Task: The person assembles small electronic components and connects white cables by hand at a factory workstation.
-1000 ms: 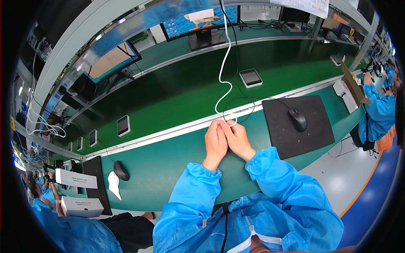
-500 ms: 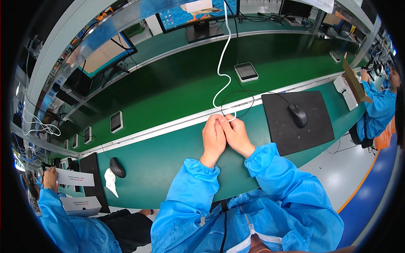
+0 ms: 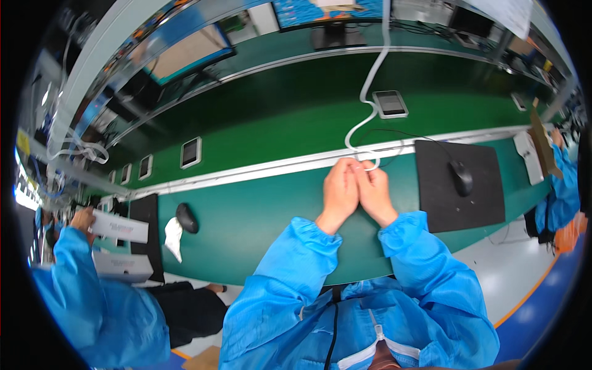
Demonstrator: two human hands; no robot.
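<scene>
A white cable [image 3: 370,83] hangs down from above, bends over the green belt and curls into a small loop at my fingertips. My left hand [image 3: 340,191] and my right hand [image 3: 374,190] are pressed together over the near green bench, fingers closed, thumbs meeting. The loop enters between them beside the right fingertips. Its end is hidden inside the fingers. Both hands appear to pinch it.
Right of my hands lies a black mouse pad [image 3: 441,197] with a wired mouse [image 3: 460,177]. Another mouse [image 3: 186,217] and a crumpled white bag [image 3: 173,238] lie left. White-framed devices [image 3: 390,104] rest along the green belt [image 3: 277,111]. A co-worker at left handles a white box [image 3: 120,226].
The whole view has shifted, so the bench and my hands sit farther right in the picture. My hands stay together at the cable. The co-worker's box lid is slightly more tilted.
</scene>
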